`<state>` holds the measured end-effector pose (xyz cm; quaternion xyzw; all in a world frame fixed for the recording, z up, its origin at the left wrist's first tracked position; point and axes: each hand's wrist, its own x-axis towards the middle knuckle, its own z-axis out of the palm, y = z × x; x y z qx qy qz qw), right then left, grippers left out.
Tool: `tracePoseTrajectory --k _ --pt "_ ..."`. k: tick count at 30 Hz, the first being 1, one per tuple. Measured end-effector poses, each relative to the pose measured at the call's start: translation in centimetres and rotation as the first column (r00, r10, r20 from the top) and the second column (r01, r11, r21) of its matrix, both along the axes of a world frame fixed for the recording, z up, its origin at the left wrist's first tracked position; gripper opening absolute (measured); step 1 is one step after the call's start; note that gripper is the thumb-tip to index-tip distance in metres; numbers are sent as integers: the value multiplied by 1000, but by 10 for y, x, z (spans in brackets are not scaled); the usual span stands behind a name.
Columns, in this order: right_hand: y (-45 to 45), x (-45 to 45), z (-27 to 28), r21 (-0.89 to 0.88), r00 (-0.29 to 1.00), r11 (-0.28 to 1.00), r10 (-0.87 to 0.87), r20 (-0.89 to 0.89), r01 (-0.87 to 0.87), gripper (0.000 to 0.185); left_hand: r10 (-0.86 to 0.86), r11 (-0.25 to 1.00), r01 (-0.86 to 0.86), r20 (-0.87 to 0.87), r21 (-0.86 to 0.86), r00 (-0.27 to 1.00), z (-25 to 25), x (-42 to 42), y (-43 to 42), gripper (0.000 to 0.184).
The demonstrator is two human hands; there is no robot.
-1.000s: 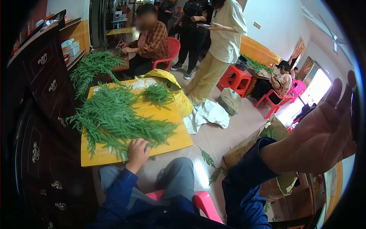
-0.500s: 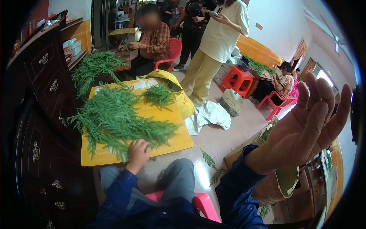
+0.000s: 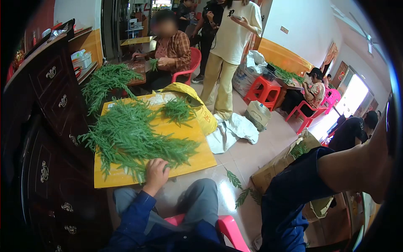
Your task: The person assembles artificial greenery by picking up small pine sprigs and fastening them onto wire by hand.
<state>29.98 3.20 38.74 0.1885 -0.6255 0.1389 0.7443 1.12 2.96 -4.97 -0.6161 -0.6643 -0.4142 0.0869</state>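
Note:
A large pile of green fern-like sprigs (image 3: 130,138) covers much of a yellow board (image 3: 195,132), and a smaller bunch (image 3: 178,110) lies behind it to the right. My left hand (image 3: 156,173) rests at the board's front edge against the pile, its fingers curled together; what they hold, if anything, is hidden. Raised at the far right, my right hand (image 3: 378,161) is partly cut off by the dark rim of the view, and its fingers do not show. It is well away from the sprigs.
A yellow sack (image 3: 205,119) and a white cloth (image 3: 226,136) lie beyond the board. Dark drawers (image 3: 50,126) stand at left. Cardboard boxes (image 3: 273,170) and loose leaves (image 3: 233,179) are on the right-hand floor. One person (image 3: 172,50) sits opposite; another (image 3: 235,38) stands.
My right hand has swung from open view to the right edge, where its fingers are lost. My left hand stays at the pile. The standing person in pale clothes has shifted their stance.

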Motion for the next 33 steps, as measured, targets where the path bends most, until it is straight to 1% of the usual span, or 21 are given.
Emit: tracePoseTrajectory --k 9,15,21,24,28,29,33 --pt "-4 1 4 9 996 998 69 50 -69 32 4 1000 -4 2 2 1000 -2 -1 -1 14" --pt "2 -1 2 7 983 990 139 122 -141 31 1 1000 -1 14 13 1000 -1 -1 -1 14" --pt "13 2 6 -36 943 963 267 199 -265 32 2 1000 -2 9 5 1000 0 -1 -1 14" --pt "18 4 -1 -72 900 934 355 251 -349 33 0 1000 -1 8 12 1000 0 -2 -1 14" --pt "21 9 -18 -189 793 858 513 328 -477 35 -4 1000 4 7 25 1000 -1 -2 -1 14" --pt "26 12 -26 -221 775 845 535 338 -487 36 -4 1000 4 5 26 1000 -1 -2 -1 14" --pt "45 16 -49 -292 786 874 479 391 -388 44 -3 999 3 10 33 1000 -1 -2 -2 13"
